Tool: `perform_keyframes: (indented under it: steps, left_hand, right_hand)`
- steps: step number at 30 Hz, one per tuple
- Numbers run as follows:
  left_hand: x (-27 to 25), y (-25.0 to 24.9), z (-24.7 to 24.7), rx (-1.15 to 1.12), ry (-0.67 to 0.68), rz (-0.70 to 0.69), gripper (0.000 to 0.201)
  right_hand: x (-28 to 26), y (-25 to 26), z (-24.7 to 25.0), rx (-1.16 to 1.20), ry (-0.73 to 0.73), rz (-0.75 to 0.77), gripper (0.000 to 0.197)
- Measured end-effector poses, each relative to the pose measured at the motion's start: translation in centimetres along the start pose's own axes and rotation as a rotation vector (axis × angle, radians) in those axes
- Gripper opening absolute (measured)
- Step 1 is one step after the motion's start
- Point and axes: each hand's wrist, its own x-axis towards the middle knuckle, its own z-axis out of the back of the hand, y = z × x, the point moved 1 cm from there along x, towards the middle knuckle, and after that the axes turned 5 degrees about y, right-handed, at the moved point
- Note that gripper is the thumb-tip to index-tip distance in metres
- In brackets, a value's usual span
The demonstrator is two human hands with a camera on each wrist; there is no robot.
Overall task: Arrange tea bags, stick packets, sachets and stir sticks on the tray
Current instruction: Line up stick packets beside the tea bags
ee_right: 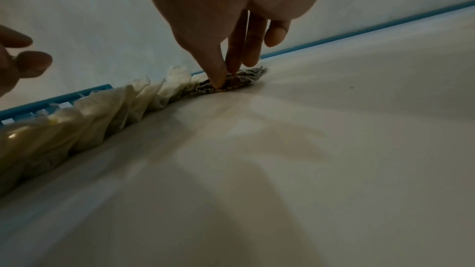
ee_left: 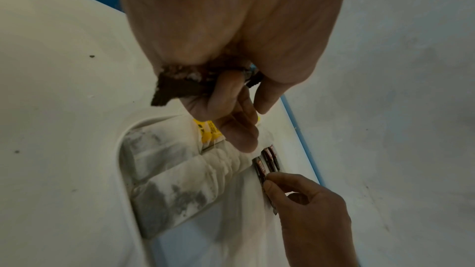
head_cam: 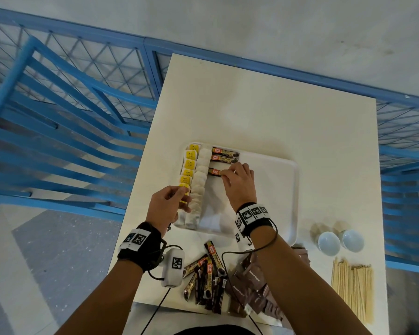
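My right hand [head_cam: 240, 182] pinches the third stick packet [head_cam: 215, 172] flat on the white tray [head_cam: 279, 187], just below two placed ones beside the tea bag row [head_cam: 198, 187], while my left hand [head_cam: 168, 205] grips spare dark packets [ee_left: 180, 86].

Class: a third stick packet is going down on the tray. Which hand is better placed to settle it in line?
Right hand: it already pinches that stick packet; the left hand holds other packets.
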Motion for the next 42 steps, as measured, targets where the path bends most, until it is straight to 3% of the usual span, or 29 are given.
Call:
perform_keyframes:
  steps: [8,15,22,24,27,29,35,39,42]
  left_hand:
    - [0.0,0.2,0.3,-0.033,0.019,0.02,0.01]
    - [0.0,0.2,0.2,-0.048,0.086,0.048,0.035]
    - [0.3,0.4,-0.2,-0.095,0.111,-0.042,0.03]
    - [0.3,0.2,-0.5,-0.098,0.113,-0.046,0.035]
    - [0.2,-0.2,-1.0,-0.087,0.129,-0.046,0.039]
    - [0.0,-0.3,-1.1,-0.084,0.139,-0.057,0.04]
    - [-0.3,0.1,-1.3,-0.058,0.156,-0.066,0.022]
    - [0.0,0.3,-1.2,0.035,0.08,-0.097,0.014]
    - [0.0,0.0,-1.0,0.073,-0.011,-0.149,0.011]
  right_hand:
    - [1.5,-0.4,-0.4,0.062,0.013,-0.062,0.007]
    - [2.2,-0.5,-0.7,0.097,0.03,-0.086,0.007]
    - [1.4,0.7,0.5,0.188,-0.013,-0.118,0.013]
    - [0.8,2.1,1.4,0.327,0.043,-0.115,0.007]
    - [0.0,4.7,2.6,0.555,0.311,-0.165,0.012]
    - [-0.4,5.4,2.9,0.574,0.441,-0.186,0.016]
    - [-0.5,5.3,3.8,0.652,0.411,-0.258,0.009]
    - [-0.7,5.8,3.8,0.739,0.4,-0.309,0.006]
    - [-1.6,6.3,3.4,0.817,0.455,-0.366,0.019]
